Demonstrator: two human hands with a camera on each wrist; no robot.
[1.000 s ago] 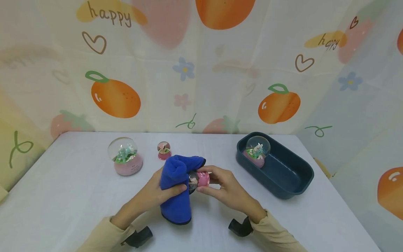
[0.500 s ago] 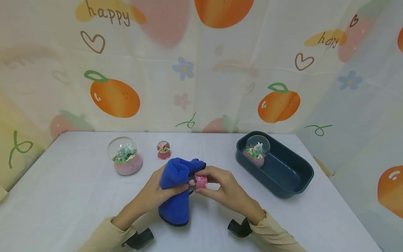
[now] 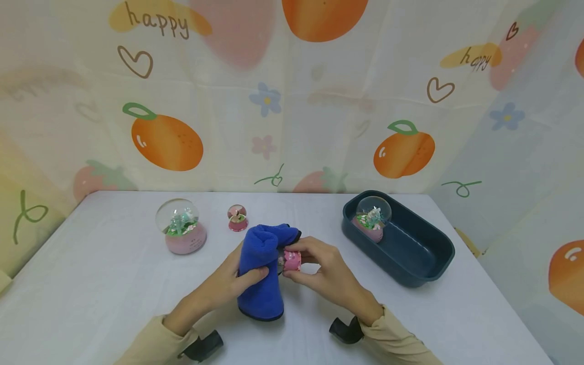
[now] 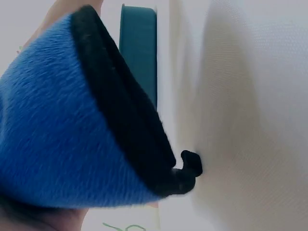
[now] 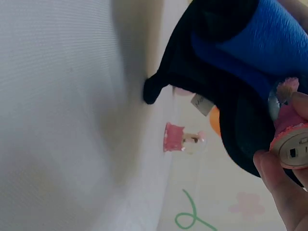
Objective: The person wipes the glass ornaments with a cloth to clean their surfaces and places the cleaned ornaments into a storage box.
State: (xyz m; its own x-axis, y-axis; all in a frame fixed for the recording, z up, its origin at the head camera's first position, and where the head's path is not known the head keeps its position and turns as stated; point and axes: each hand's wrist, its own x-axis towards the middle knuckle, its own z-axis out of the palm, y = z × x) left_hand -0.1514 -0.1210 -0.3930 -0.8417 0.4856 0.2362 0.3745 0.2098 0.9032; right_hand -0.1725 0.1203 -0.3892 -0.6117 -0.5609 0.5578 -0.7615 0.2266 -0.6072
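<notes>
Just in front of the person, the left hand (image 3: 228,281) grips a folded blue cloth (image 3: 261,253) with black edging, its thumb lying across the front. The right hand (image 3: 330,268) pinches the pink base of a small snow globe (image 3: 293,260), which lies on its side. Its glass dome is tucked against the cloth and mostly covered. In the right wrist view the underside of the base (image 5: 292,149) shows a small switch, and a fingertip presses on the rim. The cloth (image 4: 57,120) fills much of the left wrist view, hiding most of the left hand.
Another small pink snow globe (image 3: 238,218) stands behind the cloth. A large snow globe with a pink base (image 3: 186,239) stands to its left. At the right is a dark blue tray (image 3: 422,253) holding a second large snow globe (image 3: 373,220). A patterned curtain (image 3: 292,126) hangs behind the table.
The left hand and cloth have shifted slightly right, and the cloth now covers more of the small globe's dome. The right hand keeps its pinch on the base.
</notes>
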